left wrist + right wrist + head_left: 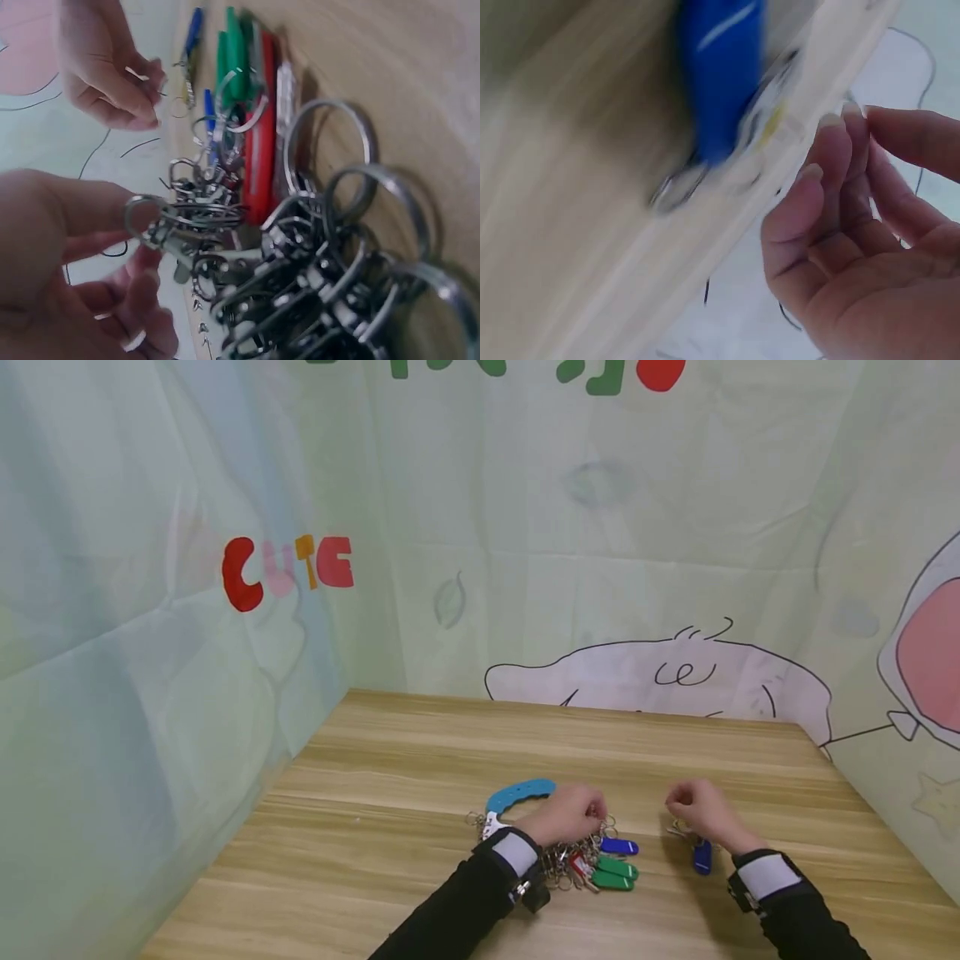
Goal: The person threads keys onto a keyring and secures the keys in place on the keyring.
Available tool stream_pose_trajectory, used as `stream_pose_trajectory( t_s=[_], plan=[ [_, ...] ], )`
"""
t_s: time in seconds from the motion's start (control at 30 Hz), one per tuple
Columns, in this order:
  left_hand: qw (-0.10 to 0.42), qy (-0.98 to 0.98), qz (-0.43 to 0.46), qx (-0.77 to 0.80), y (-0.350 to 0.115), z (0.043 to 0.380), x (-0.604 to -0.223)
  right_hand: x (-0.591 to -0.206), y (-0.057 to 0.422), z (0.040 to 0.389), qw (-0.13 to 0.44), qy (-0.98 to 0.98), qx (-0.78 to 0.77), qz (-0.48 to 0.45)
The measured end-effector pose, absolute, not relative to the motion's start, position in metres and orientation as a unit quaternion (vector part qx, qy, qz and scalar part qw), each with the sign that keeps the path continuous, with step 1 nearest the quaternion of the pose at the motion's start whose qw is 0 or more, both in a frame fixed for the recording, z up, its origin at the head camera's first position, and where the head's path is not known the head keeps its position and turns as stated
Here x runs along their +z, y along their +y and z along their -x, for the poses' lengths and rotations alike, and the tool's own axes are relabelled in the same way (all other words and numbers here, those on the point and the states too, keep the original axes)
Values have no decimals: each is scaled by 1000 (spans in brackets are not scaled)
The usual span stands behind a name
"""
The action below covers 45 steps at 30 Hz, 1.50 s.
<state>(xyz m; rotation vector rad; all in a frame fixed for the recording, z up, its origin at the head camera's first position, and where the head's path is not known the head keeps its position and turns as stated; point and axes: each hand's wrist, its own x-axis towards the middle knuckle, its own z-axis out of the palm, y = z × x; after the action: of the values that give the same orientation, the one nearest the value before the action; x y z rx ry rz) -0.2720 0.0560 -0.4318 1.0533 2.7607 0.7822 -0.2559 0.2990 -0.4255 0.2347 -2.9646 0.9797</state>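
Observation:
A heap of metal key rings and clasps (300,277) lies on the wooden table, with green key tags (617,868), a blue key tag (619,846) and a red tag (259,150) among it. My left hand (566,814) is over the heap, fingers bent; in the left wrist view one fingertip appears to touch a ring (129,226) at its edge. Farther right, my right hand (705,814) hovers with fingertips drawn together and nothing visible between them. Below it lies another blue key tag (724,75), blurred, with a small ring, apart from the fingers.
A blue curved band (519,793) with a white printed end lies behind the left hand, partly covered by it. The wooden table (420,752) meets patterned cloth walls (525,593) at the back and sides. Black devices are strapped to both wrists.

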Motion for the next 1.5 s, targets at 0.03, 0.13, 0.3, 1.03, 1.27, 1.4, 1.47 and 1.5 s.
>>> stream_pose_trajectory(
  t_s=[0.03,0.13,0.3,1.03,1.27,1.4,1.47,1.5],
  plan=[
    [27,910,-346,226,58,273,-433,-426,301,255,9,-952,297,-71],
    [3,923,-347,166,62,275,-436,-426,307,253,13,-962,265,-59],
    [-2,931,-340,135,65,276,-437,-424,313,249,-1,-973,228,-42],
    [44,941,-290,167,84,279,-433,-413,303,250,29,-961,241,-130],
    [79,896,-284,332,75,280,-423,-407,293,248,118,-956,238,-127],
    [70,879,-289,372,71,279,-422,-406,289,245,142,-951,249,-113],
    [65,872,-291,387,69,279,-422,-407,287,244,142,-944,275,-112],
    [62,870,-292,393,68,279,-423,-407,286,244,130,-937,304,-109]
  ],
)
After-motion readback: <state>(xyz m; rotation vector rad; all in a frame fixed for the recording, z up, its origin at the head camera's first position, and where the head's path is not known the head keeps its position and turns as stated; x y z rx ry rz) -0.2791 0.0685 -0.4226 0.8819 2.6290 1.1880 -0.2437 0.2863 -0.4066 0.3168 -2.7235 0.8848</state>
